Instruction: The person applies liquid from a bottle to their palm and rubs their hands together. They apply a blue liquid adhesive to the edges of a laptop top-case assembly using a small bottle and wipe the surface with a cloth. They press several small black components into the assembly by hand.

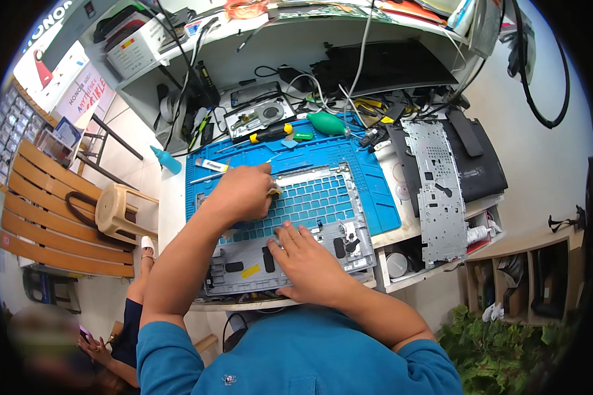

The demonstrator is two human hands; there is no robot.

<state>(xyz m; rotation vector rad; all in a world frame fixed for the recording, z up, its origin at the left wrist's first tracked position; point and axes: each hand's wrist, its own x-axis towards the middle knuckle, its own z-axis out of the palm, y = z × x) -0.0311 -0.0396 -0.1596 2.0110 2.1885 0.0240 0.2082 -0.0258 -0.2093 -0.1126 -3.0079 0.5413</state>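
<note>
A grey laptop palmrest cover (244, 279) lies inside up on the blue repair mat (379, 197), and the blue shows through its key openings. My left hand (240, 192) is closed over the upper left of the key grid. A small pale crumpled piece (275, 189), perhaps cloth or tissue, pokes out at its fingers; most of it is hidden. Spread flat, my right hand (308, 261) rests on the cover just below the key grid, with its fingertips at the lower key openings.
Right of the mat, a perforated metal keyboard plate (435, 191) leans across a black laptop part (484, 164). Behind are a green air blower (327, 123), a yellow-black screwdriver (270, 133) and tangled cables. A blue bottle (166, 160) stands left. A seated person (122, 355) is at lower left.
</note>
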